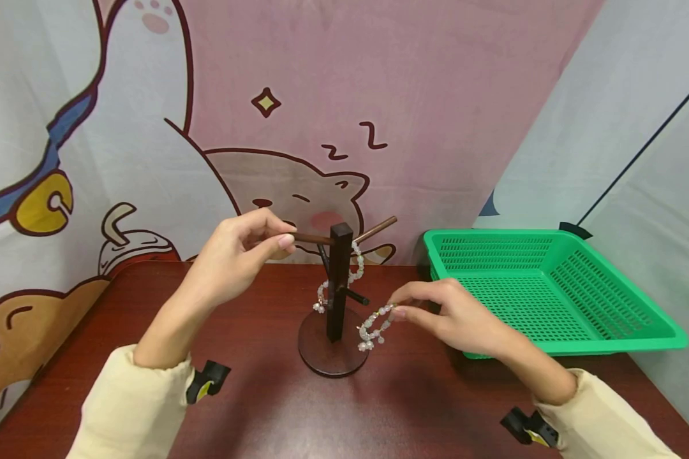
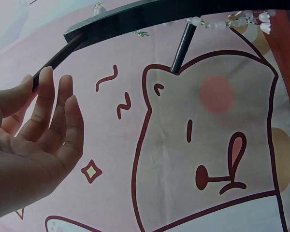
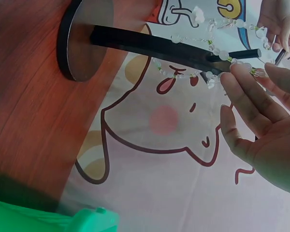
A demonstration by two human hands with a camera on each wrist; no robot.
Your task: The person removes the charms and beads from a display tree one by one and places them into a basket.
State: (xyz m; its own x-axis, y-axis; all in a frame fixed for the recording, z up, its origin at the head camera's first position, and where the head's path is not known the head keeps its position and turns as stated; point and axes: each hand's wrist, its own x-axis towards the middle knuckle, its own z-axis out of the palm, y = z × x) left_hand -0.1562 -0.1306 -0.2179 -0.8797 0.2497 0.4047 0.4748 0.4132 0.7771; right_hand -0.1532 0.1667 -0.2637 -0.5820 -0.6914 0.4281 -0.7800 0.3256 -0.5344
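A dark wooden stand (image 1: 339, 287) with several pegs rises from a round base. My left hand (image 1: 235, 255) pinches the end of its upper left peg (image 1: 312, 238) between thumb and index finger; in the left wrist view the other fingers (image 2: 63, 108) are spread apart from it. My right hand (image 1: 456, 317) pinches a pale beaded bracelet (image 1: 364, 333) with a white flower charm, just right of and below a short front peg (image 1: 357, 296). A second beaded bracelet (image 1: 358, 258) hangs from the back right peg (image 1: 377, 228), partly hidden behind the post.
On the right of the reddish-brown table (image 1: 252, 408) stands a green perforated basket (image 1: 557, 347), close behind my right hand. A cartoon-printed cloth (image 1: 436, 127) hangs behind the table. Black wrist cameras (image 1: 207, 381) sit on both cream sleeves (image 1: 138, 401).
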